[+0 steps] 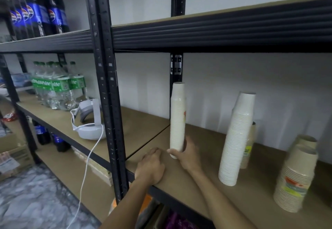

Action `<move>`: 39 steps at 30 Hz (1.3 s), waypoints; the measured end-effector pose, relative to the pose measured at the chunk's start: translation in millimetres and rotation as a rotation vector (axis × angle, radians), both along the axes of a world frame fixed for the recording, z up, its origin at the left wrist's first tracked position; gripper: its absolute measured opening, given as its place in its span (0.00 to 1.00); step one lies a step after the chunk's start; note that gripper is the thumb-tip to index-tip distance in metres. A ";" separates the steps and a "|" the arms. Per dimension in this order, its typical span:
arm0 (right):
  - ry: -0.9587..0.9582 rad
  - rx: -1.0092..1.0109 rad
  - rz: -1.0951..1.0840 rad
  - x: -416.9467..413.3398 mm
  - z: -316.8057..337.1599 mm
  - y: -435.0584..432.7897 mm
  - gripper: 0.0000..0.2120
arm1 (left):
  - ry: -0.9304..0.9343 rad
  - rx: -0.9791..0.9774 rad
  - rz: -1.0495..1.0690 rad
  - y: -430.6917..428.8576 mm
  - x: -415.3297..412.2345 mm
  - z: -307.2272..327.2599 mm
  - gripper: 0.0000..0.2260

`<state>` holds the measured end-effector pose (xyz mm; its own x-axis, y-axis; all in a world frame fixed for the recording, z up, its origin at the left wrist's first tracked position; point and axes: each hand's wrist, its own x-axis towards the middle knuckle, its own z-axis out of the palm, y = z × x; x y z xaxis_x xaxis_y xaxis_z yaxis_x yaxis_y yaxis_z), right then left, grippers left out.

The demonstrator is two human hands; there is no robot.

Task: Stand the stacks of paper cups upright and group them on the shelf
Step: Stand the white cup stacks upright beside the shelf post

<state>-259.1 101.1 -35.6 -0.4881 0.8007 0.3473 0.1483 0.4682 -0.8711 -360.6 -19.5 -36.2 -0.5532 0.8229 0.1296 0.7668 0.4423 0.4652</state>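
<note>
A slim white stack of paper cups [177, 117] stands upright on the brown shelf board [206, 178], and my right hand [188, 154] grips its base. My left hand [150, 167] rests flat on the shelf's front edge just left of it, holding nothing. Further right a taller white cup stack [235, 138] stands upright, with a shorter printed stack [249, 146] tucked behind it. At the far right two wide beige stacks [296, 176] stand close together.
A black upright post [107, 85] divides the shelving just left of my hands. Beyond it lie a white headset [88, 120] with a cable and green-labelled bottles [57, 86]. Dark cola bottles [36, 13] stand on the upper shelf. The shelf above hangs low over the cups.
</note>
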 end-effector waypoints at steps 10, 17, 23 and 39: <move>0.032 -0.174 0.201 3.1 -6.4 17.7 0.33 | 0.014 -0.012 0.014 2.7 0.1 -1.4 0.25; -0.034 -0.046 0.026 -6.9 -2.1 0.8 0.36 | 0.027 0.008 0.013 2.4 -1.2 -4.3 0.24; -0.106 -0.085 0.040 -2.3 -4.8 9.7 0.30 | 0.043 0.002 0.014 3.2 -1.3 -5.3 0.23; -0.236 -0.093 -0.132 45.7 4.1 -60.8 0.36 | 0.032 -0.012 0.016 -0.1 -3.6 -2.6 0.24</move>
